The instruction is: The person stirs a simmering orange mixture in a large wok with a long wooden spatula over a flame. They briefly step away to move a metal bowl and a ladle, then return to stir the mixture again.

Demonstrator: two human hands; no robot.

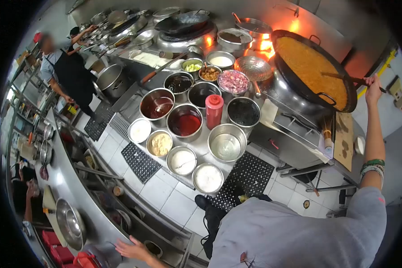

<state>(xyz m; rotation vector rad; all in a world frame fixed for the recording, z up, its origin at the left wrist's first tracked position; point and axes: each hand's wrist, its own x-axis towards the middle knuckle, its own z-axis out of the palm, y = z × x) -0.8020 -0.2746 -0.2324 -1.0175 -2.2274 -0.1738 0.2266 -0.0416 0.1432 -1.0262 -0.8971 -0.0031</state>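
My right hand (373, 90) is closed around the dark handle end of a long wooden stirring tool (344, 76). Its far end is sunk in the orange-brown stew (310, 67) that fills a very large black wok (279, 73); the sunken part is hidden. Flames glow behind the wok's left rim. Off to the lower left, my left hand (133, 249) has its fingers stretched out and holds nothing. It is at the edge of the steel counter (94, 196), near a dark red cloth-like item (87, 260) and a steel bowl (70, 224).
A steel table carries several pots of sauces and powders, a red squeeze bottle (214, 112), a bowl of chopped purple-pink pieces (233, 82) and a perforated strainer (253, 68). A person in a dark apron (73, 80) stands at the back left. Black mats (250, 176) lie on the tiles.
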